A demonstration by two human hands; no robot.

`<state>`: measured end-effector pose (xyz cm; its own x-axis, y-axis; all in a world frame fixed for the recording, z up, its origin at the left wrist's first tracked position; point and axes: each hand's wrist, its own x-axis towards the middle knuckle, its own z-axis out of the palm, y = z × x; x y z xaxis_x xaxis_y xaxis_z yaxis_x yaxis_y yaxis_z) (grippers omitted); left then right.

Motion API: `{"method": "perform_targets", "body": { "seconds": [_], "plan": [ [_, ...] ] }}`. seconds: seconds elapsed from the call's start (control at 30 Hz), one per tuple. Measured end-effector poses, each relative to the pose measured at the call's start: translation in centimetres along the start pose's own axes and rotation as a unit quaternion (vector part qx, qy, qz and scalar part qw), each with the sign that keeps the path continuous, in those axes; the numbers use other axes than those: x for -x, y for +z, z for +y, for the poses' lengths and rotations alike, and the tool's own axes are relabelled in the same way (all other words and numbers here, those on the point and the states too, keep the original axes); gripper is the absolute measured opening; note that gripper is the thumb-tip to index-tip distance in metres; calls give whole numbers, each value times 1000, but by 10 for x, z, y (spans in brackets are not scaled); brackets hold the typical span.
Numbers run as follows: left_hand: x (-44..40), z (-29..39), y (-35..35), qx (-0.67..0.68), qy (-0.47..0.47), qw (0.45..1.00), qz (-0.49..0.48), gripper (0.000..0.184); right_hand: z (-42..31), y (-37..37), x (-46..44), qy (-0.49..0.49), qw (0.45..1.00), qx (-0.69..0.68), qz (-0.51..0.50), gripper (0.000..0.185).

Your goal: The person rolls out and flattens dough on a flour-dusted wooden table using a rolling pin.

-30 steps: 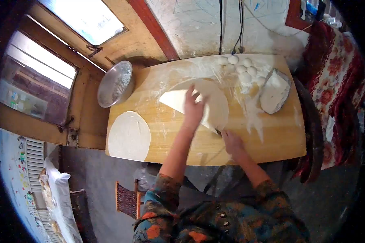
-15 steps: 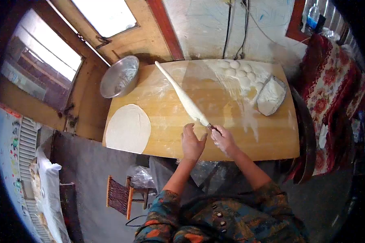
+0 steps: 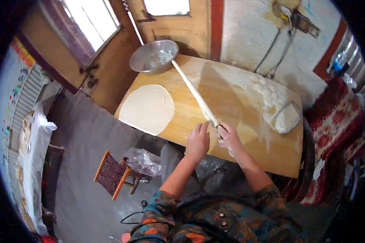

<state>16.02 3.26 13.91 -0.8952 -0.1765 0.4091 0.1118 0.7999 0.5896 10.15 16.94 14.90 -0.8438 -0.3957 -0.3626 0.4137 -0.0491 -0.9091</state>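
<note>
A long rolling pin (image 3: 185, 79) slants across the board, its far end resting near a metal bowl. Pale dough (image 3: 203, 106) is wrapped round its nearer part. My right hand (image 3: 230, 138) is closed round the pin's dark near end, floury at the wrist. Beside it, my left hand (image 3: 198, 141) has its fingers drawn together at the near edge of the wrapped dough; the exact fingertip contact is partly hidden. To the left lies a round, flat sheet of dough (image 3: 147, 108), reaching the board's front edge.
The metal bowl (image 3: 153, 57) stands at the board's far left corner. Several dough balls (image 3: 267, 90) and a bag of flour (image 3: 288, 118) sit on the right of the wooden board (image 3: 247, 150). A small folding stool (image 3: 111, 175) and a plastic bag (image 3: 144, 162) are below.
My left hand has gone from spread fingers to closed at the dough's near end. My right hand keeps its hold on the pin. The view has turned and shifted left.
</note>
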Motion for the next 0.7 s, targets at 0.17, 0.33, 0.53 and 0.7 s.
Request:
{"method": "perform_targets", "body": {
  "seconds": [0.17,0.33,0.53,0.7],
  "plan": [
    [43,-31,-37,94,-122,988,-11,38,-12,19,-35,41,997,48,-32,24],
    [93,-71,-41,153,-214,963,67,23,-7,41,-90,-87,981,166,-48,25],
    [125,-96,-57,190,-295,933,78,18,41,94,-144,-359,869,341,-16,26],
    [136,-118,-59,253,-363,890,108,20,113,163,-155,-272,871,407,-27,29]
  ]
}}
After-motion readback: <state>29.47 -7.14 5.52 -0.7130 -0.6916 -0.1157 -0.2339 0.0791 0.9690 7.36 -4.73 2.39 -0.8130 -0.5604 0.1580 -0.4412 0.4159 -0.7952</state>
